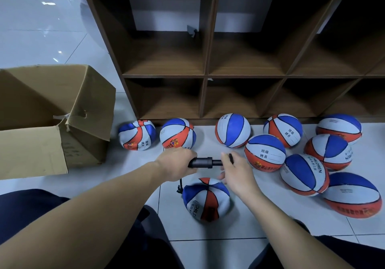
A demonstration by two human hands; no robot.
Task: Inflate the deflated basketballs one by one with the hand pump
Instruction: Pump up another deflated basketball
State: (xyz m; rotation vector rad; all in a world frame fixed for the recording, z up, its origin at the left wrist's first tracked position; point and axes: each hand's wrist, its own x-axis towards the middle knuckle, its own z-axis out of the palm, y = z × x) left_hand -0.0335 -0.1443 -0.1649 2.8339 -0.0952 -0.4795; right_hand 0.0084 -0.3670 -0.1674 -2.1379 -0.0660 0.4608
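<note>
Basketballs lie all about us on the white tile floor [239, 245], and the nearest, a crumpled deflated ball [205, 199], sits between our knees at six o'clock. A thin black hose [179, 185] runs from its left side up to the hand pump [205, 162], which we hold level just above it.

Our left hand [177, 163] is wrapped round the pump's dark barrel. Our right hand [234, 169] pinches the handle end, with the rod drawn partly out between the two, so we judge that we are in mid stroke on this ball.

Out at three o'clock a cluster of seven balls [304, 177] looks round and full; we take those as done. At eleven o'clock two sagging balls [158, 134] rest against the foot of the wooden shelf [208, 75], and they appear yet to be filled. So most of the work seems finished, with the ball in hand and those two left.

At nine o'clock an open cardboard box [48, 120] stands on the floor; we cannot see whether it holds more. The shelf's cubbies at twelve o'clock show no balls.
</note>
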